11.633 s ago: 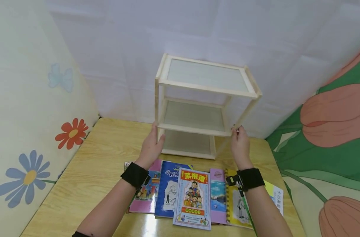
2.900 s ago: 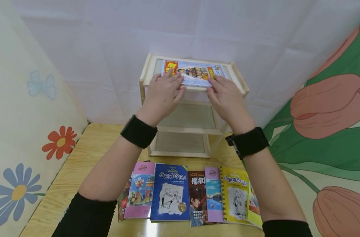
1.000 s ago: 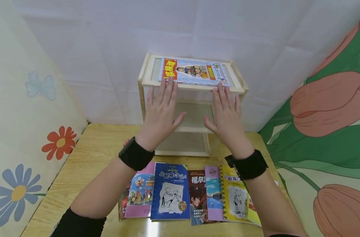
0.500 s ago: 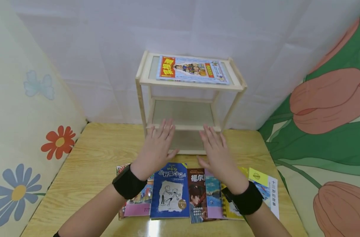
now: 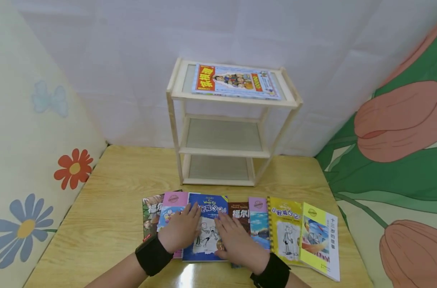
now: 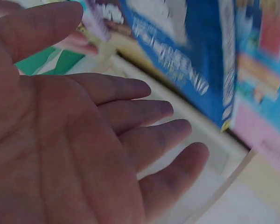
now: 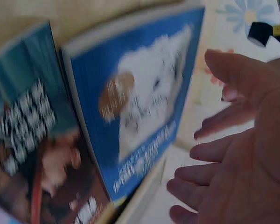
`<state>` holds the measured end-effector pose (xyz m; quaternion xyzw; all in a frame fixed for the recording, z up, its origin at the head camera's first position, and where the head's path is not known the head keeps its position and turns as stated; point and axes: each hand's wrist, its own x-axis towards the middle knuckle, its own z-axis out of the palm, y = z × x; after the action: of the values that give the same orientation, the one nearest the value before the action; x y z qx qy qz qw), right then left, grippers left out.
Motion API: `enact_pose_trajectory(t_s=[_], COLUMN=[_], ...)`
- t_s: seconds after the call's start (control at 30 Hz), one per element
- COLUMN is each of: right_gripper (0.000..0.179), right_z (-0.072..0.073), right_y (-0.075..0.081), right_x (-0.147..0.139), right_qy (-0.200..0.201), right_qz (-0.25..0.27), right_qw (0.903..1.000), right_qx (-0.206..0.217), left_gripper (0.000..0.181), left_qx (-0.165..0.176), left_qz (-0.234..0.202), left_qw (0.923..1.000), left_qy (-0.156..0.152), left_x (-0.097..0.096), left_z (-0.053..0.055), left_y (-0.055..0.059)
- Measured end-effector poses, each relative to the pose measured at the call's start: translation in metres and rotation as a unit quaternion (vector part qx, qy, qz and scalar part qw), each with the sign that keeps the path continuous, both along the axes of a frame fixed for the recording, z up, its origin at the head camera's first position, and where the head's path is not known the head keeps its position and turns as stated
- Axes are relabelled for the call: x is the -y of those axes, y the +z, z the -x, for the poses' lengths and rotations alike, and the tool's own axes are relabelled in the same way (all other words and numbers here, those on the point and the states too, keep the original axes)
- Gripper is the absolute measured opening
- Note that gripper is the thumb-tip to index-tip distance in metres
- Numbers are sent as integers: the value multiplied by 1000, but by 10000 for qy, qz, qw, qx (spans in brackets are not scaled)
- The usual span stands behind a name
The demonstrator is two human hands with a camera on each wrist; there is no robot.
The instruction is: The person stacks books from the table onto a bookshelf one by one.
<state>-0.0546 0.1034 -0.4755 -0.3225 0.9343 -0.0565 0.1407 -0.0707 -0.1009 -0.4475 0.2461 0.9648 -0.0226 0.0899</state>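
A blue book (image 5: 207, 240) with a cartoon drawing lies in a row of books on the table. My left hand (image 5: 180, 228) is over its left side and the pink book (image 5: 175, 198) beside it. My right hand (image 5: 240, 242) is over its right edge and a brown book (image 5: 238, 206). Both hands have their fingers spread and grip nothing; in the wrist views a gap shows between the palms and the blue book (image 6: 177, 60). A light blue book (image 5: 236, 82) with a red title block rests flat on the top of a small wooden shelf (image 5: 223, 152).
The three-tier shelf stands at the back of the wooden table (image 5: 106, 192), before a white cloth. Rightward in the row lie a purple book (image 5: 258, 204), a yellow spiral-edged book (image 5: 284, 212) and a yellow-and-white book (image 5: 319, 236). Flower-printed cloths border both sides.
The light blue book went from the row to the shelf top. Both hands, on it 2.9 s ago, have let go and come down and back to above the blue book.
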Motion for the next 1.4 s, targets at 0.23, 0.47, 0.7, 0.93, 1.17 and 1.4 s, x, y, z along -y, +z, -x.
enact_pose_trajectory(t_s=[0.23,0.47,0.7,0.93,1.17,1.4], right_gripper=[97,102,102,90,71,61], right_z=[-15,-20,-30,-31,-33,-32], right_y=[-17,-27,-35,-38,-47,-46], right_x=[25,44,57,62,73,77], right_qy=[31,128,109,-26,-329,-361], right_qz=[-287,-562,-802,-662,-859,-1049], right_qw=[9994,9983,9964,9975,9934,9915], right_qx=[176,-129,-253,-260,-680,-685], left_gripper=[57,43,42,41,38,41], left_qx=[-10,97,169,217,293,328], left_qz=[-39,53,-96,-345,-579,-826], left_qw=[10000,9998,9996,9988,9975,9959], left_qy=[88,170,228,264,290,146], left_x=[2,2,3,6,8,14], left_z=[-14,-17,-19,-20,-21,-22], left_y=[-20,-33,-34,-37,-36,-36])
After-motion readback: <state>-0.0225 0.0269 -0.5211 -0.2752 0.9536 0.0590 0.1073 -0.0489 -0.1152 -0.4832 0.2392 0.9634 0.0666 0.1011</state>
